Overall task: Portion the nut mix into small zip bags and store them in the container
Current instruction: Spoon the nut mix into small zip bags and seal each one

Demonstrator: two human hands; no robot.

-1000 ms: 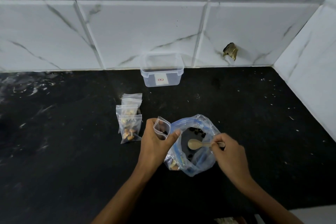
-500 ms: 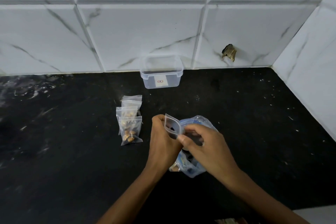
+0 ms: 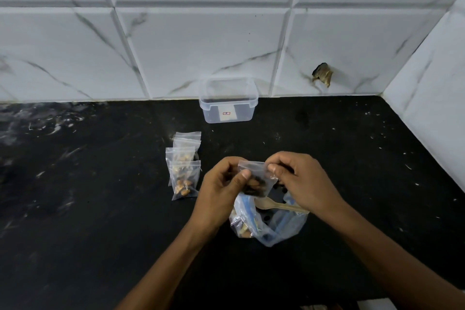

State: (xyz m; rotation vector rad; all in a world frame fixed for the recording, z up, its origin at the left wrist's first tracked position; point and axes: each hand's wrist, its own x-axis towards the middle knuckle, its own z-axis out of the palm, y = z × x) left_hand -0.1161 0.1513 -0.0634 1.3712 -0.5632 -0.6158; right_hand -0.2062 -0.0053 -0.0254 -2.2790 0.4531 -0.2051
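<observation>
Pinching the top edge of a small clear zip bag (image 3: 256,178) from both sides, the left hand (image 3: 221,189) and the right hand (image 3: 302,181) hold it up just above the large clear plastic bag with a blue zip strip (image 3: 274,224). The left thumb and curled fingers grip the small bag's left upper corner; the right thumb and forefinger grip its right upper corner, the other right fingers curled behind. Dark and brown nuts fill the lower half of this small bag.

Beneath the hands, the large bag sits open on the black stone countertop (image 3: 100,234), with a pale wooden spoon (image 3: 274,205) lying across its mouth, bowl toward the left hand, handle running under the right wrist. Some nuts show at the large bag's lower left corner.

Left of the large bag, apart from it, lies an overlapping stack of small filled zip bags (image 3: 183,166), nuts visible inside them; their exact count is hard to tell.

Beyond the large bag, against the white marble-patterned tiled wall (image 3: 201,45), stands a clear rectangular plastic container (image 3: 227,103), lidless, with a small label on its front.
</observation>
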